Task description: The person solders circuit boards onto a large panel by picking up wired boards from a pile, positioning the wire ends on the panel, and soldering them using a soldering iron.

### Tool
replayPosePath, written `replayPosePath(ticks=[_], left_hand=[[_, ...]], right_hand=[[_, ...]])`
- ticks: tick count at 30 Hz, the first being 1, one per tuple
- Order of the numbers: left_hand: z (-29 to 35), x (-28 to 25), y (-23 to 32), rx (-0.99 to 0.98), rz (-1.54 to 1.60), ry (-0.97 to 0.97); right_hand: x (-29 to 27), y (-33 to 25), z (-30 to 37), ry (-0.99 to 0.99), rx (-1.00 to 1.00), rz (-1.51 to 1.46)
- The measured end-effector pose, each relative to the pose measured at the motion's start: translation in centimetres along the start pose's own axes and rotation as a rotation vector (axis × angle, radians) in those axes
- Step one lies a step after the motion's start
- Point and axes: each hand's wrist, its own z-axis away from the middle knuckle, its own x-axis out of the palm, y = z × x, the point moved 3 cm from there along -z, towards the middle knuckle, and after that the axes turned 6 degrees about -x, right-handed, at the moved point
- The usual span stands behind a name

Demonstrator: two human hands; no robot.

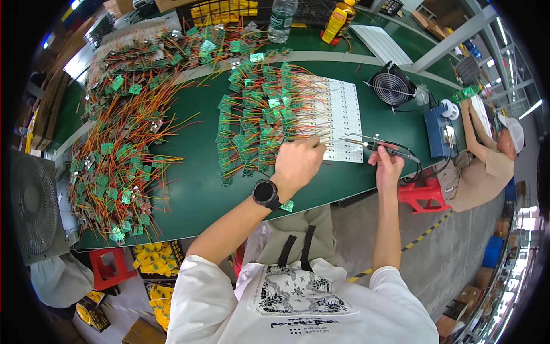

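A white board (345, 109) with rows of small pads lies on the green worktable. Red and yellow wires (306, 103) run from its left part to several rows of small green circuit boards (247, 123). My left hand (298, 163), with a black watch at its wrist, is closed in a pinch at the board's lower edge, among the wire ends; what lies between the fingertips is too small to make out. My right hand (388, 165) grips a soldering iron (395, 148) by its dark handle. Its thin metal tip points left over the board, close to my left fingertips.
Heaps of wired circuit boards (123, 155) cover the table's left side. A black round fan (392, 86) and a blue box with a cable (440, 133) stand at the right. Bottles (339, 22) stand at the back. A co-worker (487, 163) sits at the far right.
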Motion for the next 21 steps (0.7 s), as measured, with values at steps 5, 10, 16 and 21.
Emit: replayPosePath(ticks=[5,10,16,21], left_hand=[[0.10,0.22,0.17,-0.028,-0.018,-0.023],[0.05,0.31,0.19,-0.028,-0.042,-0.036],[-0.23,0.53,0.27,-0.028,-0.057,-0.048],[-0.32,0.64,0.34,-0.032,-0.071,-0.065]], right_hand=[[-0.90,1.00,0.54,-0.056,0.040,-0.023],[-0.95,1.19,0.52,-0.097,0.058,0.013],[-0.78,0.97,0.31,-0.111,0.054,0.046],[-0.50,0.87,0.37,-0.118,0.052,0.066]])
